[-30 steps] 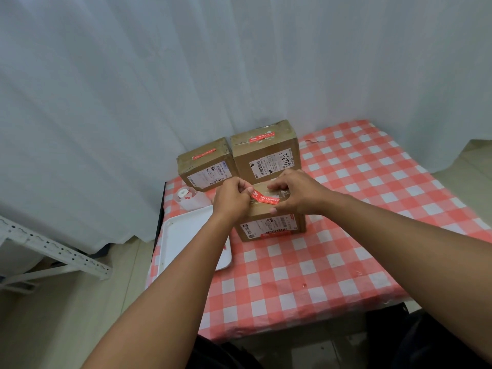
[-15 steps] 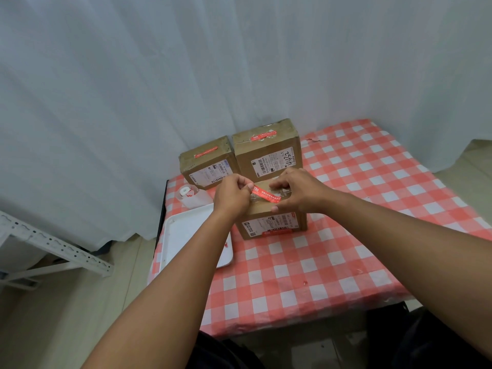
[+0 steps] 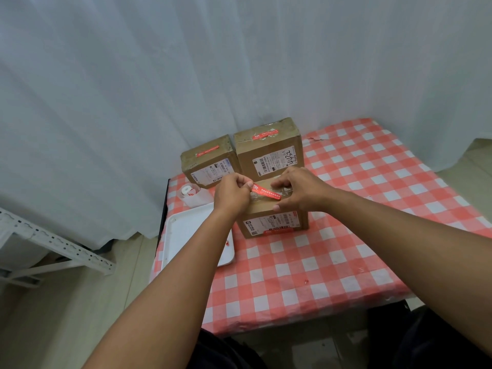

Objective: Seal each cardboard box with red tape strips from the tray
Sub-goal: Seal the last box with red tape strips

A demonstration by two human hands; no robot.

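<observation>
Three brown cardboard boxes stand on the checked table. The near box (image 3: 274, 222) has a red tape strip (image 3: 266, 191) stretched over its top. My left hand (image 3: 231, 194) pinches the strip's left end. My right hand (image 3: 300, 189) holds the strip's right end, fingers lying on the box top and thumb at its front edge. Behind stand a left box (image 3: 210, 166) and a right box (image 3: 269, 153), each with a red strip on top. The white tray (image 3: 183, 241) lies left of the near box, partly under my left forearm.
A roll of labels in a clear cup (image 3: 190, 193) stands behind the tray. The red and white checked cloth (image 3: 346, 235) covers the table. A white curtain hangs behind, and a white metal frame (image 3: 53, 243) sits on the floor at left.
The strip has come lower and lies closer to the near box's top. Both hands stay at its ends, almost in the same place.
</observation>
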